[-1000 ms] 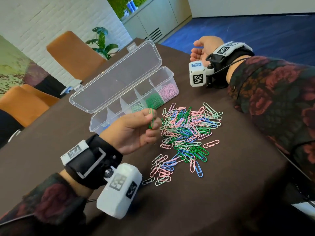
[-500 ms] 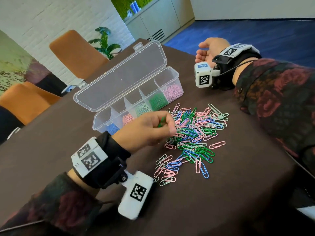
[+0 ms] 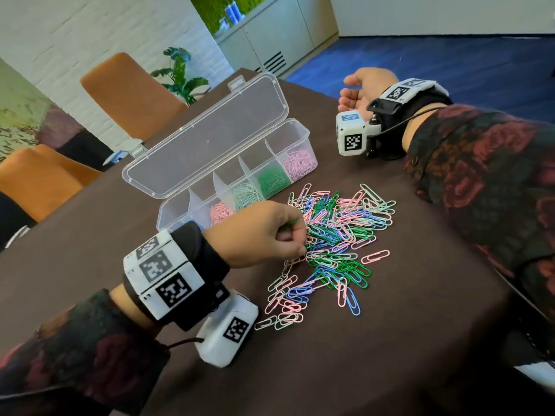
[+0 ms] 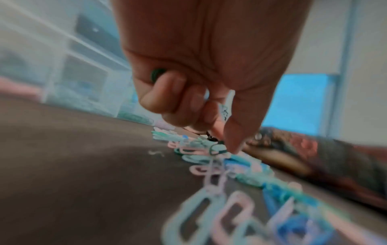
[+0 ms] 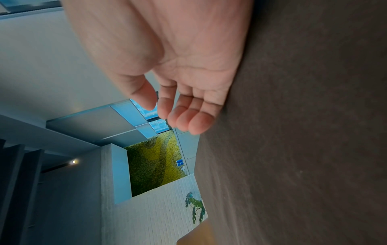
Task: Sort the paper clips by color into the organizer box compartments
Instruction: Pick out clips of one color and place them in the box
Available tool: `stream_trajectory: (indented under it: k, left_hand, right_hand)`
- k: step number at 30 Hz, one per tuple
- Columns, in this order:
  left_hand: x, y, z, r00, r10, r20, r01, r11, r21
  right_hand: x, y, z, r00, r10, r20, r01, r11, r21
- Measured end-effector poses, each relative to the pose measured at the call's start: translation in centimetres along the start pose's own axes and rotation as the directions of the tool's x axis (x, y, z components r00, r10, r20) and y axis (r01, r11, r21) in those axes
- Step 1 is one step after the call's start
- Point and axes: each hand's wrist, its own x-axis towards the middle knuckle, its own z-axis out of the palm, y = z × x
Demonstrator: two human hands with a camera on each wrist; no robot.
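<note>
A mixed pile of paper clips in pink, blue, dark green and light green lies on the brown table. Behind it stands the clear organizer box with its lid open. My left hand is palm down at the pile's left edge. It holds a dark green clip in its curled fingers, and its thumb and forefinger pinch another green clip in the pile. My right hand rests on its side at the far right of the table, fingers relaxed and holding nothing.
The box holds pink clips at the right end, then dark green, light green and salmon pink. Orange chairs stand beyond the table's far edge. Bare tablecloth lies in front of the pile.
My left hand turned palm down and dropped from just above the table onto the pile's left edge, still holding the green clip. The right hand stayed where it was.
</note>
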Motion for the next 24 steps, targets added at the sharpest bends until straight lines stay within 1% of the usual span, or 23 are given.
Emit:
stream_trajectory:
  k: [1,2,3,4,5,6,7,9,10,12,13,14,15,16,18,19,21,22,23,24]
  left_hand:
    - [-0.1,-0.1,0.0,1.0,-0.016,-0.004,0.016,0.987,-0.158]
    - [-0.2,-0.1,0.0,0.999,-0.037,-0.009,0.031,0.932,-0.361]
    - [-0.2,-0.1,0.1,0.998,-0.064,-0.017,0.044,0.823,-0.566]
    - [-0.2,-0.2,0.1,0.996,-0.088,-0.012,0.05,0.668,-0.743]
    - [-0.1,-0.4,0.0,0.995,-0.099,0.0,0.051,0.505,-0.861]
    - [0.1,-0.7,0.1,0.995,-0.097,0.008,0.043,0.371,-0.928]
    - [0.2,-0.9,0.2,0.997,-0.079,0.007,0.028,0.263,-0.964]
    - [0.6,-1.5,0.6,0.999,-0.051,-0.003,0.002,0.097,-0.995]
    - [0.8,-1.7,0.8,0.999,-0.049,-0.002,0.0,0.036,-0.999]
    - [1.1,-1.7,1.0,0.998,-0.06,0.009,0.007,-0.032,-0.999]
    - [1.2,-1.7,1.1,0.997,-0.079,0.011,0.009,-0.031,-0.999]
    - [1.3,-1.5,1.1,0.995,-0.103,0.008,0.008,0.0,-1.0]
    - [1.5,-1.3,1.0,0.992,-0.126,-0.003,0.006,0.065,-0.998]
    - [1.5,-1.0,0.9,0.99,-0.142,-0.02,0.003,0.159,-0.987]
    - [1.7,-0.3,0.7,0.99,-0.13,-0.055,0.003,0.408,-0.913]
    - [1.8,0.1,0.5,0.993,-0.098,-0.058,0.003,0.537,-0.843]
    - [2.0,0.6,0.0,1.0,-0.01,-0.021,-0.006,0.771,-0.636]
    - [2.0,0.8,-0.3,1.0,0.027,0.015,-0.015,0.862,-0.506]
    - [2.2,1.1,-0.4,0.998,0.046,0.049,-0.024,0.927,-0.374]
    - [2.3,1.4,-0.6,0.996,0.055,0.071,-0.035,0.966,-0.254]
  right_hand:
    - [0.0,0.0,0.0,1.0,0.004,0.002,-0.004,1.0,0.0]
    - [0.0,0.0,0.0,1.0,0.005,0.005,-0.005,1.0,0.001]
    - [0.0,0.0,0.0,1.0,0.003,0.009,-0.003,1.0,0.007]
    - [0.0,0.0,0.0,1.0,-0.001,0.011,0.001,1.0,0.011]
    - [0.0,0.0,0.0,1.0,-0.004,0.01,0.003,1.0,0.012]
    - [0.0,0.0,0.0,1.0,-0.005,0.007,0.004,1.0,0.011]
    - [0.0,0.0,0.0,1.0,-0.004,0.003,0.004,1.0,0.007]
    - [0.0,0.0,0.1,1.0,-0.002,0.001,0.002,1.0,0.001]
    - [0.0,0.0,0.1,1.0,-0.001,0.002,0.001,1.0,0.0]
    - [0.0,0.0,0.0,1.0,-0.003,0.005,0.003,1.0,0.005]
    - [0.0,0.1,0.0,1.0,-0.005,0.005,0.005,1.0,0.007]
    - [0.0,0.1,0.0,1.0,-0.006,0.006,0.006,1.0,0.009]
    - [-0.1,0.1,-0.1,1.0,-0.008,0.006,0.008,1.0,0.009]
    - [-0.1,0.0,-0.1,1.0,-0.008,0.008,0.008,1.0,0.01]
    - [-0.2,0.0,-0.1,1.0,-0.008,0.007,0.008,1.0,0.01]
    - [-0.2,0.0,-0.1,1.0,-0.008,0.005,0.008,1.0,0.008]
    - [-0.2,0.1,-0.1,1.0,-0.01,0.004,0.01,1.0,0.007]
    - [-0.2,0.1,-0.1,1.0,-0.011,0.004,0.011,1.0,0.006]
    - [-0.2,0.1,-0.1,1.0,-0.01,0.004,0.01,1.0,0.005]
    - [-0.2,0.2,-0.1,1.0,-0.011,0.005,0.011,1.0,0.004]
